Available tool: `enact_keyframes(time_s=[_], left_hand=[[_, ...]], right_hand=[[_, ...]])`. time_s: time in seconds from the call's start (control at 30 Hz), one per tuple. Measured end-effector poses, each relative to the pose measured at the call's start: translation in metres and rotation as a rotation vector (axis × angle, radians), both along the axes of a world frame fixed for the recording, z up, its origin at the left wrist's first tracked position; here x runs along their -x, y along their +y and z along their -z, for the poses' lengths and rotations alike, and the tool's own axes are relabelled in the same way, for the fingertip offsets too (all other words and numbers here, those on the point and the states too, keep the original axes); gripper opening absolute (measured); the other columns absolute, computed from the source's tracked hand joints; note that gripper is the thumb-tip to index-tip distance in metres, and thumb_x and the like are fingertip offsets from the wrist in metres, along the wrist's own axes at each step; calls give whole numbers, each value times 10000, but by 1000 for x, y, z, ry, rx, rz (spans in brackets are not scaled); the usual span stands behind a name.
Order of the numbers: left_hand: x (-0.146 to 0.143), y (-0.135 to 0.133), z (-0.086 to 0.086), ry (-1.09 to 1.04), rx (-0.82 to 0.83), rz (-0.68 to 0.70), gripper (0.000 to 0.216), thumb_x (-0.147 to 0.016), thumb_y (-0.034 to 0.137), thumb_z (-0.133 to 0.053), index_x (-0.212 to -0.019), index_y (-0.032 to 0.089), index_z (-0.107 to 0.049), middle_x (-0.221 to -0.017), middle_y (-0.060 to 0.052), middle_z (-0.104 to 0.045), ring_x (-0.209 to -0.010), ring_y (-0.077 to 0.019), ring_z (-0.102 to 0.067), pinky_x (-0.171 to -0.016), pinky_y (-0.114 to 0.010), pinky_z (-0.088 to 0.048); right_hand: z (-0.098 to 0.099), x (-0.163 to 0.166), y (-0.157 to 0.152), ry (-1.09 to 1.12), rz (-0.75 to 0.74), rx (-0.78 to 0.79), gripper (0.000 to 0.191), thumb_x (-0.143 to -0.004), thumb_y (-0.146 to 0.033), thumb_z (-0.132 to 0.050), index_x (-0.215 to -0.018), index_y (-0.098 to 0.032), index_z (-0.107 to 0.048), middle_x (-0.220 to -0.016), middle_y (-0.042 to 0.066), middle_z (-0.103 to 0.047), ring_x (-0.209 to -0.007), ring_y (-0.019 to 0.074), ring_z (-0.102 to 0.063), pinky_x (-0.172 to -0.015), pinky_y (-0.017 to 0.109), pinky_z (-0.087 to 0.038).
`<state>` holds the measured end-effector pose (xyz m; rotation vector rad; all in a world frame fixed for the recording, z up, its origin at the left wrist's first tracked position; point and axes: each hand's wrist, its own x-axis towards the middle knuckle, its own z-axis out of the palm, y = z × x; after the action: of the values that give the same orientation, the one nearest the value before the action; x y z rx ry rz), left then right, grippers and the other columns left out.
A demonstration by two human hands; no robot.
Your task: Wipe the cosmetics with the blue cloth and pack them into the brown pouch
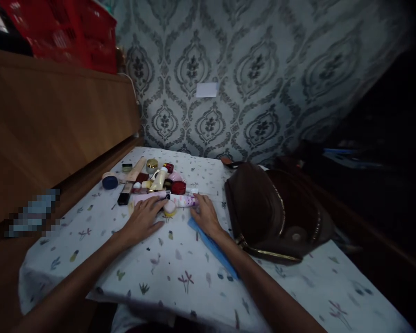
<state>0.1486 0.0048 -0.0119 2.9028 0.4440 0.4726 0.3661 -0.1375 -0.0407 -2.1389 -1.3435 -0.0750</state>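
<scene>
cosmetics (160, 179) lie out in a bunch, seemingly gathered but unsorted, some overlapping. at the pile's seven o'clock the left hand (143, 218), loosely spread, reaches a pale pink item (146, 197); at four the right hand (206, 216) touches a white tube (183, 200), grip unclear. a brown bag (254, 203) sits at three.

Left of centre, the surface (173, 296) bears one gold-lidded jar (152, 165), one dark-blue round container (110, 181), two red containers (178, 187) and one purple-and-white tube (184, 200), among small items (160, 178) too jumbled to count. There is one brown bag (254, 203) right of centre, one blue strip (217, 252) lower centre and one red basket (67, 39) upper left.
</scene>
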Motion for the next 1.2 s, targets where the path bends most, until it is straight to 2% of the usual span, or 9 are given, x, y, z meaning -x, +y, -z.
enact_keyframes(time_s=[0.27,0.53,0.67,0.77,0.83,0.87,0.97,1.07,1.2], left_hand=[[-52,47,-8,75,-63,-8,654,-858,102,-526,-1470,291,-390,-1494,-107,-396,-1370,-307,-392,-1083,-484,-419],[-76,80,-12,147,-196,-9,655,-850,51,-455,-1442,331,-450,-1523,-96,-375,-1374,-301,-405,-1066,-483,-431],[-54,88,-18,159,-234,110,507,-861,185,-541,-1339,349,-567,-1550,-84,-357,-1416,-347,-330,-1058,-544,-404],[-62,93,-37,99,-219,220,280,-894,415,-559,-1105,303,-704,-1449,-85,-487,-1338,-347,-418,-1040,-531,-398],[-91,101,-55,49,-149,234,339,-960,429,-437,-950,238,-717,-1236,-84,-632,-1168,-256,-554,-1023,-415,-423],[-112,106,-64,21,-106,130,357,-976,402,-396,-957,213,-698,-1140,-84,-667,-1103,-227,-583,-1008,-364,-433],[-182,127,-79,-5,-73,-152,370,-952,370,-418,-1222,180,-584,-1239,-126,-607,-1190,-260,-537,-1014,-369,-421],[-234,147,-71,68,-46,-252,487,-914,395,-472,-1356,192,-488,-1246,-149,-594,-1129,-286,-582,-923,-376,-465],[-258,165,-52,223,-30,-250,386,-833,329,-566,-1207,239,-599,-1093,-77,-683,-970,-217,-641,-817,-279,-479]], right_hand=[[-37,4,27,-142,-33,291,368,-877,-345,-665,-1197,-178,-590,-1181,129,-621,-1118,278,-526,-924,386,-419],[-32,-19,38,-163,38,258,187,-918,-306,-614,-1072,-218,-673,-1145,110,-606,-1087,259,-503,-894,356,-417],[-31,-16,44,-157,10,238,175,-913,-295,-623,-1065,-234,-683,-1144,91,-595,-1085,236,-504,-893,331,-406],[-32,-15,43,-139,-8,224,216,-887,-329,-658,-1084,-244,-685,-1131,79,-600,-1074,233,-518,-896,343,-402],[-30,-16,39,-99,-31,203,307,-863,-386,-685,-1135,-243,-672,-1157,84,-597,-1093,246,-519,-911,365,-399],[-27,-17,37,-73,-47,183,359,-852,-407,-696,-1168,-240,-660,-1181,87,-592,-1114,252,-515,-925,374,-396],[-17,-19,31,-6,-86,93,426,-842,-397,-718,-1224,-228,-630,-1214,84,-595,-1155,249,-504,-963,373,-384],[-9,-22,28,26,-110,11,430,-818,-376,-756,-1208,-241,-636,-1176,60,-623,-1146,233,-517,-973,356,-383],[-6,-25,29,38,-109,-19,379,-814,-354,-761,-1165,-253,-659,-1124,47,-655,-1093,226,-554,-944,347,-406]])
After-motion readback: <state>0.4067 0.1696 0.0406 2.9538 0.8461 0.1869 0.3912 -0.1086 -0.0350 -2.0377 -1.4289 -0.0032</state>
